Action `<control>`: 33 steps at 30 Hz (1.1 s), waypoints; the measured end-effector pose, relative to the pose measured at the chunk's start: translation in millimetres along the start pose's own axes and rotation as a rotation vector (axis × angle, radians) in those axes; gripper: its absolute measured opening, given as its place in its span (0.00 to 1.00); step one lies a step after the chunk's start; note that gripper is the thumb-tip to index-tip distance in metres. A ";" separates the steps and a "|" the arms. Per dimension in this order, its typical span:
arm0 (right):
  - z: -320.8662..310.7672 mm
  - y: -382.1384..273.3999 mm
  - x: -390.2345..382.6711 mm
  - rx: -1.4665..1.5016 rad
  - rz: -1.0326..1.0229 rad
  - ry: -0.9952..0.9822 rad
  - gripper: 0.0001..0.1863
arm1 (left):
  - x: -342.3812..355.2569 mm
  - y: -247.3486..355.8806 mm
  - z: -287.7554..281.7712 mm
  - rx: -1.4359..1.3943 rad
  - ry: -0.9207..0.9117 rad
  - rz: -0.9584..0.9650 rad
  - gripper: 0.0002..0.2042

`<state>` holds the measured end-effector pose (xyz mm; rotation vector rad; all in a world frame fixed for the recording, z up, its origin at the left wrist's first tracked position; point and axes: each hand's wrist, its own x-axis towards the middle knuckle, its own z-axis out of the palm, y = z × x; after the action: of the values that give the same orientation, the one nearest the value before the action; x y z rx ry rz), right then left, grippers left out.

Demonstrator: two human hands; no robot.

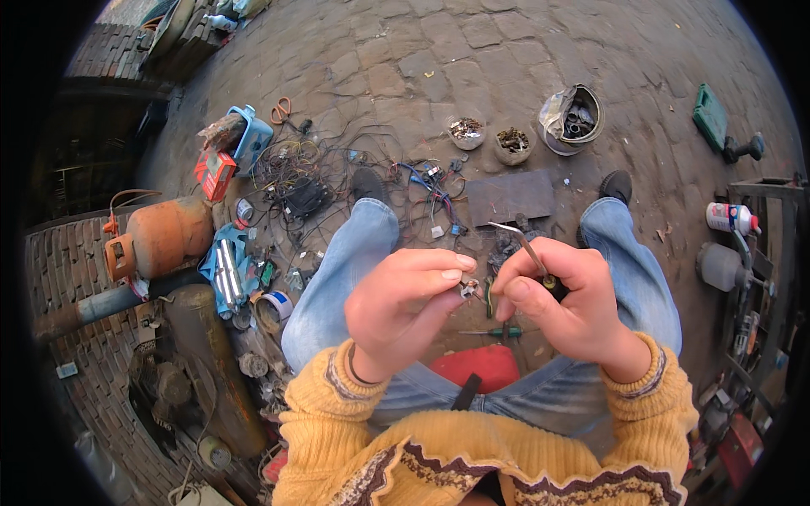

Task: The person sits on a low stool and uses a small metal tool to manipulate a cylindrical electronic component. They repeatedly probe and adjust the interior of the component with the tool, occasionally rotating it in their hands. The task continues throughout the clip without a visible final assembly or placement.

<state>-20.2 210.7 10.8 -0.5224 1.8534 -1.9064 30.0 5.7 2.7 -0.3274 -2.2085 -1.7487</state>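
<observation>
My left hand (392, 308) pinches a small metal piece (468, 290) between thumb and fingertips, in front of my chest. Its exact kind is too small to make out. Close beside it, my right hand (578, 299) is closed around a bent-tipped pick (526, 246). The pick's thin shaft points up and left, and its dark handle is partly hidden in the palm. Its tip is apart from the small piece. On the ground below lie a screwdriver with a green handle (509, 332) and pliers with dark green handles (488, 297), partly covered by my hands.
Beyond my hands lies a dark flat plate (510, 198). Farther off stand two bowls of small metal parts (467, 129) (513, 143) and a bucket (571, 118). Tangled wires (295, 173) spread to the left, near an orange gas cylinder (169, 234). A metal frame (768, 187) stands right.
</observation>
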 end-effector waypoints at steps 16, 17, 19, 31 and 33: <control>5.7 -2.2 -1.7 -0.094 -0.073 0.078 0.07 | -2.3 -4.3 3.2 -0.426 -0.073 -0.307 0.14; 4.7 -2.6 -1.3 -0.096 -0.100 0.070 0.06 | -2.8 -2.9 2.8 -0.435 -0.074 -0.339 0.14; 2.0 -3.5 -0.5 -0.095 -0.053 0.053 0.06 | -3.0 -0.4 1.9 -0.451 -0.084 -0.396 0.14; -6.0 -5.3 2.9 -0.115 -0.053 0.012 0.04 | 2.1 4.5 -2.7 -0.362 -0.134 -0.411 0.14; -6.5 -5.5 3.3 -0.131 -0.055 0.000 0.04 | 1.7 7.9 -2.5 -0.365 -0.103 -0.457 0.13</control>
<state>-26.7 214.5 15.9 -0.6211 1.9930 -1.8278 31.5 5.0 11.0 0.0189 -2.1432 -2.4349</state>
